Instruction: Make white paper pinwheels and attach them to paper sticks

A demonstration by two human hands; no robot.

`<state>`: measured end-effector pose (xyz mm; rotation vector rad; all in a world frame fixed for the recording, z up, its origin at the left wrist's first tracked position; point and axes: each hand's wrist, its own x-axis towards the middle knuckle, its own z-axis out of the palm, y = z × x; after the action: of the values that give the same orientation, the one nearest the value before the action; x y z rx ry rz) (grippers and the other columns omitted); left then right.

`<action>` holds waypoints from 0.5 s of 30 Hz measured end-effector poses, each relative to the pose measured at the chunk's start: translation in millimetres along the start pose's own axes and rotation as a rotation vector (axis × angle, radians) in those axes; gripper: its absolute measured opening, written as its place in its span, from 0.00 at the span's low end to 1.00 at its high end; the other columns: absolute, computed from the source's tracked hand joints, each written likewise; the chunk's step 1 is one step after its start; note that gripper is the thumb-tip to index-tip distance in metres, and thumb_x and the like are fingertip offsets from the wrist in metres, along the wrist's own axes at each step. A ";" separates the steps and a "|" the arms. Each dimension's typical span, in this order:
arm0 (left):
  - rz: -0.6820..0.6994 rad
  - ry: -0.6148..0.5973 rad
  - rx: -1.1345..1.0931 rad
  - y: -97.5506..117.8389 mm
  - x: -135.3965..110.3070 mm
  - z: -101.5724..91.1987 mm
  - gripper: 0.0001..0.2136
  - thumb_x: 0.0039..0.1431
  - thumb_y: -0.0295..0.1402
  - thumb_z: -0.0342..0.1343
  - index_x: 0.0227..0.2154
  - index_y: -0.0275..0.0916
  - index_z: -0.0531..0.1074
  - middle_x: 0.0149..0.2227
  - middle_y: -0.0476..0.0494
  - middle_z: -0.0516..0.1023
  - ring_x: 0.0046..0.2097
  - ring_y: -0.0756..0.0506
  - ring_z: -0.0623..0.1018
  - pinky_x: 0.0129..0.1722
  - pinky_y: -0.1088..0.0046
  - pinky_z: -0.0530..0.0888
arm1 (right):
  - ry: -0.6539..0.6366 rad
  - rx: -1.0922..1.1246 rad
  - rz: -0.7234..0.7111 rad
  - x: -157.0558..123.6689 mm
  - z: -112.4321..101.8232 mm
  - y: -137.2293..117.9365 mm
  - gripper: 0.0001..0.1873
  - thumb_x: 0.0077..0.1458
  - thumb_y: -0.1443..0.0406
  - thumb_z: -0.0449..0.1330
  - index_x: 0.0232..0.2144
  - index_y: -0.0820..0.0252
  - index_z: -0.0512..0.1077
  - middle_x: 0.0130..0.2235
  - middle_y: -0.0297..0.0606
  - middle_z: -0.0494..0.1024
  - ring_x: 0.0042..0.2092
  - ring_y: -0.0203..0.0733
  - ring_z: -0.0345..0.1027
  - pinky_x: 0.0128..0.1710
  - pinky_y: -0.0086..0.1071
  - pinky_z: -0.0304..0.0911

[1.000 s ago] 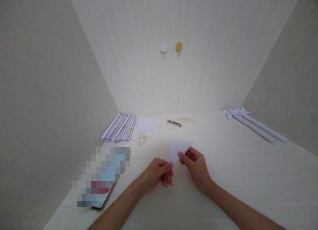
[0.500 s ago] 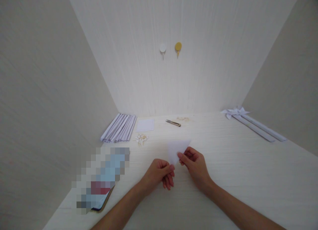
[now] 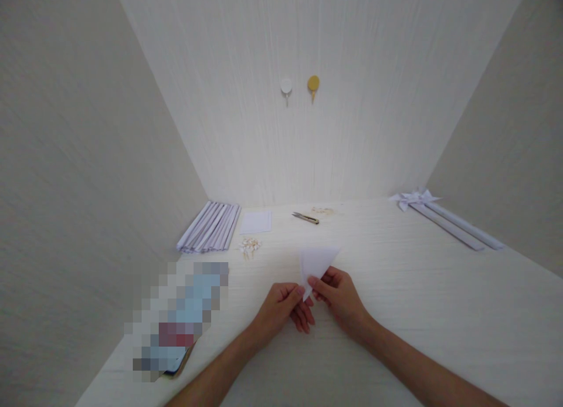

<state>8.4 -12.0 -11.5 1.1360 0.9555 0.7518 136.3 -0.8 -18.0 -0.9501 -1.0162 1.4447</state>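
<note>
A small white sheet of paper (image 3: 315, 261), folded into a triangle, is held between my two hands above the table. My left hand (image 3: 284, 304) pinches its lower corner between thumb and fingers. On the right edge, near that same corner, my right hand (image 3: 336, 290) grips it with the thumb on top and the fingers behind. The triangle's wide side points away from me. Parts of the paper behind the right thumb are hidden.
Farther back lie thread snips (image 3: 305, 218), a stack of square paper (image 3: 255, 222), small white pieces (image 3: 250, 246) and rolled paper sticks (image 3: 210, 226). A blurred phone (image 3: 193, 313) lies left. Paper pinwheels on sticks (image 3: 416, 199) lie at back right. Two hooks (image 3: 313, 83) are on the wall.
My right hand has slid down and left along the paper, closer to my left hand. The left hand has shifted slightly right, and the triangle now looks narrower.
</note>
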 end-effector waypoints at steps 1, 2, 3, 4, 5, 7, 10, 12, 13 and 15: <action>0.003 -0.006 -0.009 -0.3 0.2 -0.2 0.20 0.43 0.50 0.49 0.21 0.33 0.65 0.15 0.45 0.71 0.15 0.52 0.69 0.15 0.78 0.63 | 0.009 0.008 -0.002 0.5 -0.6 0.0 0.11 0.34 0.62 0.63 0.19 0.64 0.67 0.16 0.28 0.67 0.17 0.28 0.54 0.18 0.25 0.51; 0.005 -0.013 -0.017 -0.7 0.3 -0.6 0.20 0.44 0.50 0.49 0.21 0.33 0.65 0.16 0.45 0.71 0.15 0.52 0.69 0.15 0.78 0.63 | 0.018 0.015 -0.003 0.9 -1.2 0.0 0.11 0.34 0.62 0.64 0.19 0.64 0.68 0.16 0.29 0.67 0.17 0.28 0.55 0.18 0.25 0.51; 0.005 -0.022 -0.022 -1.0 0.4 -1.1 0.20 0.44 0.49 0.49 0.22 0.32 0.65 0.16 0.45 0.71 0.15 0.52 0.69 0.15 0.78 0.64 | 0.026 0.020 -0.004 1.1 -1.8 -0.1 0.11 0.34 0.62 0.64 0.19 0.64 0.68 0.16 0.29 0.67 0.17 0.28 0.55 0.18 0.25 0.51; 0.005 -0.032 -0.026 -1.3 0.4 -1.6 0.20 0.44 0.48 0.49 0.22 0.32 0.65 0.16 0.45 0.72 0.16 0.52 0.69 0.15 0.78 0.64 | 0.032 0.023 -0.004 1.2 -2.2 -0.1 0.11 0.33 0.63 0.64 0.19 0.64 0.68 0.16 0.29 0.67 0.17 0.28 0.55 0.18 0.25 0.52; 0.004 -0.040 -0.028 -1.4 0.4 -2.1 0.19 0.45 0.48 0.49 0.22 0.32 0.66 0.16 0.45 0.72 0.16 0.52 0.69 0.15 0.78 0.64 | 0.038 0.025 -0.006 1.1 -2.5 -0.1 0.11 0.33 0.63 0.64 0.19 0.64 0.68 0.16 0.29 0.68 0.18 0.28 0.56 0.18 0.25 0.52; 0.003 -0.051 -0.025 -1.0 0.1 -2.8 0.18 0.45 0.46 0.50 0.22 0.32 0.66 0.17 0.45 0.72 0.16 0.52 0.70 0.16 0.78 0.64 | 0.045 0.023 -0.006 0.6 -2.8 -0.1 0.11 0.32 0.63 0.65 0.19 0.64 0.68 0.16 0.29 0.68 0.18 0.28 0.56 0.18 0.25 0.52; 0.005 -0.058 -0.012 0.3 -0.2 -2.7 0.17 0.45 0.44 0.51 0.22 0.32 0.66 0.17 0.46 0.72 0.16 0.53 0.70 0.16 0.79 0.65 | 0.055 0.006 -0.015 -0.1 -2.7 -0.1 0.10 0.33 0.63 0.64 0.19 0.64 0.68 0.16 0.29 0.68 0.17 0.28 0.56 0.18 0.25 0.52; 0.006 -0.055 -0.001 0.4 -0.2 -2.3 0.16 0.44 0.44 0.52 0.22 0.32 0.65 0.16 0.47 0.72 0.16 0.53 0.70 0.16 0.79 0.65 | 0.057 -0.010 -0.025 -0.3 -2.5 -0.4 0.10 0.34 0.63 0.64 0.19 0.64 0.68 0.15 0.28 0.67 0.17 0.28 0.56 0.18 0.25 0.52; 0.006 -0.051 0.006 0.0 -0.2 -2.0 0.15 0.44 0.43 0.52 0.22 0.32 0.65 0.16 0.47 0.71 0.15 0.53 0.69 0.15 0.79 0.64 | 0.057 -0.018 -0.029 -0.5 -2.4 -0.6 0.10 0.35 0.63 0.64 0.19 0.64 0.68 0.15 0.28 0.67 0.17 0.28 0.56 0.18 0.25 0.52; 0.014 -0.039 0.025 -1.6 -0.5 -1.4 0.15 0.44 0.43 0.53 0.21 0.33 0.64 0.16 0.47 0.71 0.15 0.53 0.69 0.15 0.79 0.64 | 0.057 -0.037 -0.029 -1.2 -2.1 -1.5 0.10 0.35 0.64 0.63 0.18 0.64 0.67 0.14 0.28 0.66 0.17 0.28 0.55 0.17 0.24 0.52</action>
<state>6.9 -12.3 -13.1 1.1761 0.9278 0.7280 138.9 -1.7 -17.3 -0.9941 -1.0136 1.3715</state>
